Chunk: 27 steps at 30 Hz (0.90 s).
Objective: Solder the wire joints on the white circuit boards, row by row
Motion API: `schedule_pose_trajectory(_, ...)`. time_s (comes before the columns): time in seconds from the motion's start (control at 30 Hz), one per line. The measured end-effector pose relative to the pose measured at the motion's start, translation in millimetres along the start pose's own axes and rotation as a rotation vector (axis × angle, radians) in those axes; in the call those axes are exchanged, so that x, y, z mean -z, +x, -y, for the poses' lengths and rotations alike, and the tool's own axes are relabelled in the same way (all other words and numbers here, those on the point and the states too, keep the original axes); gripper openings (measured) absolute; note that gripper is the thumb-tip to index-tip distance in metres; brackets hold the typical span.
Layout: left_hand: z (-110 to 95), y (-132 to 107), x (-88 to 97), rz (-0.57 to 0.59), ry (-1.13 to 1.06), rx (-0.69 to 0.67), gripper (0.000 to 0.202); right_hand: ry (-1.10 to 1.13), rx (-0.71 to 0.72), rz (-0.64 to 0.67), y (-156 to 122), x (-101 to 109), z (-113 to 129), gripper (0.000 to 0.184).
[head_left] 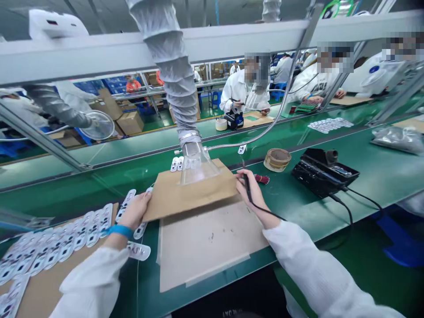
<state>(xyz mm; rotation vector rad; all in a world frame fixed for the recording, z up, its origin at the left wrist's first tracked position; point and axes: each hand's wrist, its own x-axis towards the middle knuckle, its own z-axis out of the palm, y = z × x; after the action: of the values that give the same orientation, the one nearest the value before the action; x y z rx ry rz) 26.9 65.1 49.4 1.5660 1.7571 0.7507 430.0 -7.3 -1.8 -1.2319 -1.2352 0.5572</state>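
Observation:
A brown cardboard sheet (195, 196) is raised at a tilt between my hands, under the clear fume hood. My left hand (135, 211), with a blue band at the wrist, is closed on the sheet's left edge. My right hand (249, 192) is closed around a soldering iron (247, 185) with a black handle and cord; its fingers also meet the sheet's right edge. Beneath the sheet lies a pale, speckled board (212, 247) on the green bench. White oval-ended pieces with dark spots (79, 236) lie in rows to the left, and a loose one (139, 251) is near my left wrist.
The clear hood (200, 165) hangs from a grey duct (179, 84) close above the sheet. To the right are a tape roll (277, 160), a bundle of red wires (262, 179) and a black soldering station (324, 172). Co-workers sit across the bench.

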Motion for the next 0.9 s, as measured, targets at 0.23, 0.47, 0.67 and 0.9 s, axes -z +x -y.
schedule_pose_trajectory(0.23,54.2,-98.1,-2.3,0.097,0.057,0.154,0.065,-0.103,-0.186,-0.083,-138.5,72.2,-3.4,0.028)
schedule_pose_trajectory(0.47,39.9,-90.5,-4.8,0.217,0.327,0.049,0.062,-0.443,0.053,-0.015,-131.0,80.1,-6.9,0.024)
schedule_pose_trajectory(0.67,52.4,-79.1,-9.5,0.111,0.381,0.041,0.049,-0.429,0.047,-0.071,-71.8,87.2,-1.5,0.017)
schedule_pose_trajectory(0.9,38.3,-67.2,-61.0,-0.049,0.243,-0.16,0.041,-0.425,0.038,-0.042,78.7,21.0,-41.5,0.025)
